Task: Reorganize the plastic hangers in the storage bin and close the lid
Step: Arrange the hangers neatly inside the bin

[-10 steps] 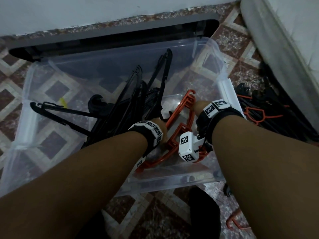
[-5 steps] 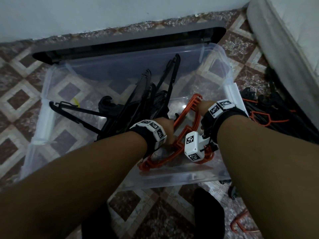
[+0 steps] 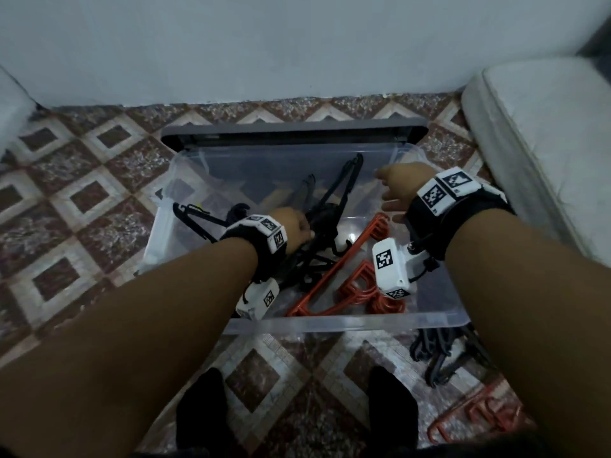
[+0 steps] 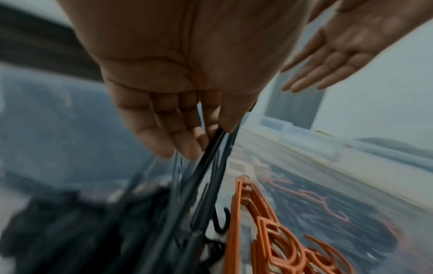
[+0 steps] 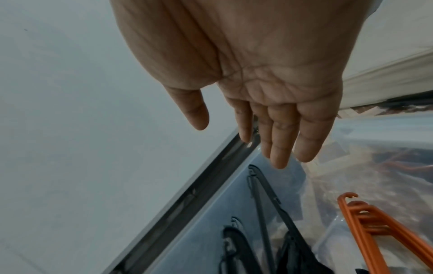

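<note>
— Black thin plastic hangers (image 3: 325, 209), where are they?
— Tangled in the left half of the clear plastic storage bin (image 3: 347, 323), which sits on the patterned tile floor (image 3: 82, 200). The left hand (image 3: 292, 226) has them: its fingers (image 4: 178, 137) are curled over the thin black bars, thumb pinching against them.
— And the orange plastic hangers (image 3: 350, 282)?
— Stacked flat at the bin's right front. Half a second ago both hands were down on that orange stack; now neither touches it.
— So where's the right hand (image 3: 398, 186)?
— Lifted off and raised over the bin's far right corner, fingers (image 5: 279, 146) straight and together, thumb apart, holding nothing.
— The lid?
— Grey plastic lid (image 3: 294, 132) lies behind the bin by the pale wall (image 3: 264, 44), not on it.
— Anything else about?
— More black and orange hangers (image 3: 463, 385) lie loose on the floor just right of the bin, partly hidden by the right forearm. A white mattress edge (image 3: 542, 133) lies further right.
</note>
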{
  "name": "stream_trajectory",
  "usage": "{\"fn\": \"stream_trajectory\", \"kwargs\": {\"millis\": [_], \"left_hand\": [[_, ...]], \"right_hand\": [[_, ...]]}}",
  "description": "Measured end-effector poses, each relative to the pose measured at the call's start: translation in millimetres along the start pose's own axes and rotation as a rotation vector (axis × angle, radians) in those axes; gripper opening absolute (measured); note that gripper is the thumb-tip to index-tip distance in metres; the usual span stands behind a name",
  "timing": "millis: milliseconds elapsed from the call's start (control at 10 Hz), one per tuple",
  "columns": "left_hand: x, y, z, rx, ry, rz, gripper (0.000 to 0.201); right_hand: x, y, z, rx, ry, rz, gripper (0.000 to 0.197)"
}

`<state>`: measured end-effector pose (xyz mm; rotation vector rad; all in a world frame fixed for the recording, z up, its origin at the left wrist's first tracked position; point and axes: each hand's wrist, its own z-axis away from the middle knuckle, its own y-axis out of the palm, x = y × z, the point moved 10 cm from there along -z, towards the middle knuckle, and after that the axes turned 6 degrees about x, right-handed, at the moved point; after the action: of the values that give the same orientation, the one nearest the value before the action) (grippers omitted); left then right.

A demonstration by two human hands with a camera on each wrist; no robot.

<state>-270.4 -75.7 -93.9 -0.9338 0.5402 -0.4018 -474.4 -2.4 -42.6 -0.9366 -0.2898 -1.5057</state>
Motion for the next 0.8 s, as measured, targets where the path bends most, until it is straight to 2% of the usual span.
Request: {"fn": "stream_trajectory", "kwargs": {"millis": [100, 200, 300, 400, 500, 600, 700, 800], "left_hand": [[-8, -11, 20, -0.038, 0.034, -0.055, 0.031], [-10, -52, 50, -0.127, 0.069, -0.045, 0.019], [-8, -89, 79, -0.171, 0.079, -0.030, 0.029], [-6, -123, 109, -0.302, 0.093, -0.003, 0.020], [-1, -155, 142, -0.497, 0.126, 0.076, 0.014], [1, -178, 164, -0.632, 0.177, 0.101, 0.009], [3, -199, 176, -0.710, 0.210, 0.151, 0.010], [5, -216, 182, -0.761, 0.210, 0.218, 0.013]], "right_hand": [[18, -6, 25, -0.015, -0.061, -0.046, 0.040], [31, 0, 55, -0.041, -0.089, -0.067, 0.042], [45, 17, 83, -0.035, -0.148, -0.086, 0.036], [48, 31, 96, -0.049, -0.171, -0.057, 0.046], [46, 33, 107, -0.088, -0.176, 0.001, 0.048], [64, 33, 117, -0.094, -0.264, 0.340, 0.048], [75, 37, 123, -0.035, -0.298, 0.390, 0.049], [71, 57, 117, 0.089, -0.311, 0.435, 0.037]]}}
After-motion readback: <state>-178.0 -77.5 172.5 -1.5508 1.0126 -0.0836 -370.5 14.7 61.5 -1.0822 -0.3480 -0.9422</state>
